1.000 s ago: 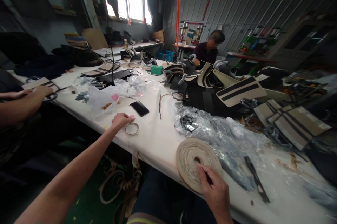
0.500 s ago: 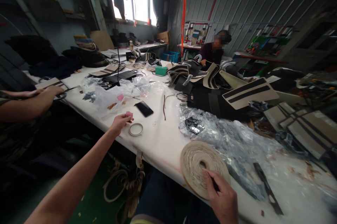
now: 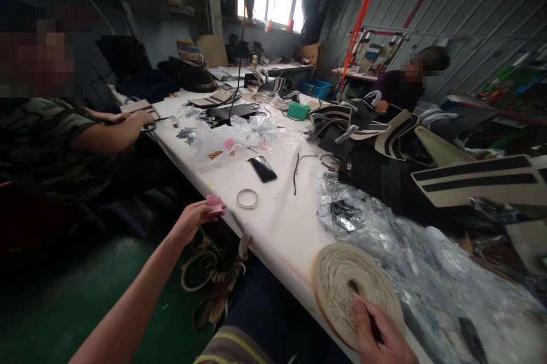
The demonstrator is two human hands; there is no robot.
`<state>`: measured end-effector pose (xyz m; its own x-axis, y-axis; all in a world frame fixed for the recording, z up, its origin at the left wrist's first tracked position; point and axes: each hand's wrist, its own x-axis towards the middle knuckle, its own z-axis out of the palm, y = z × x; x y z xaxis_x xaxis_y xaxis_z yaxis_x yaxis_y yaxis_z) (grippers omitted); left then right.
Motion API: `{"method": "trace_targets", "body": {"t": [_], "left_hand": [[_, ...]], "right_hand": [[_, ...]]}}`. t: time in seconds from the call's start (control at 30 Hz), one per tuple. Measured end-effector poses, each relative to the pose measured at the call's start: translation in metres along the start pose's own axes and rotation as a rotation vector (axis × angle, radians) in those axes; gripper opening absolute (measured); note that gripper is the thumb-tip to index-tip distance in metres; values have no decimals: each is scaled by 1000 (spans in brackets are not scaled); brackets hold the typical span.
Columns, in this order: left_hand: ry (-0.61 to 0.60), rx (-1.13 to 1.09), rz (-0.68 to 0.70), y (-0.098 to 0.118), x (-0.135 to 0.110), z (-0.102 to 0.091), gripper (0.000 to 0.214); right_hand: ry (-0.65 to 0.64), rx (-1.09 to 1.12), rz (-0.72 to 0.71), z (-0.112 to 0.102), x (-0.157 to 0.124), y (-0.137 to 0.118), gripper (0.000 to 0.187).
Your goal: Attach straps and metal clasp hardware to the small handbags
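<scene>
My left hand is out past the near edge of the white table, fingers pinched on a small pink piece. A thin tape ring lies on the table just right of it. My right hand rests on a big flat roll of beige strap at the table's near edge, fingers closed round a thin dark tool over the roll's centre hole.
A black phone and a thin brown cord lie mid-table. Crinkled clear plastic and striped beige panels cover the right. One person sits at left, another at the far side. Strap loops hang below the edge.
My left hand lifted the pink piece off the table and drew it back past the near edge. The view swung left, bringing the person at left into sight. My right hand stayed on the roll.
</scene>
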<state>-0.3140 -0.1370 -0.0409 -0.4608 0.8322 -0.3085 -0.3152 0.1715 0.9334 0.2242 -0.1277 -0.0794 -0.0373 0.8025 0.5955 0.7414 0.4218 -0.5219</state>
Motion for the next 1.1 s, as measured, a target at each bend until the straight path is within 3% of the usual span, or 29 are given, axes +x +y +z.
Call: {"method": "trace_targets", "body": {"t": [0.2,0.6,0.8,1.0,1.1], "left_hand": [[31,-71,-36,-19,-26,-13,57],[94,-147,-152,-52,-54,-24,55],[100,-138,-191,-65,-61,-31,55],[94,-72,-203,-73,-60,-28,60],[98,-33,-189,-72,-58,-27,62]], "right_hand": [[10,-52,11,0,-3,5,44],[15,-57,20,1,-4,-2,40],[24,-68,-8,-1,-2,-8,42],[123,-87,-58,3,2,-13,50],[107,-93,-46,4,2,-12,53]]}}
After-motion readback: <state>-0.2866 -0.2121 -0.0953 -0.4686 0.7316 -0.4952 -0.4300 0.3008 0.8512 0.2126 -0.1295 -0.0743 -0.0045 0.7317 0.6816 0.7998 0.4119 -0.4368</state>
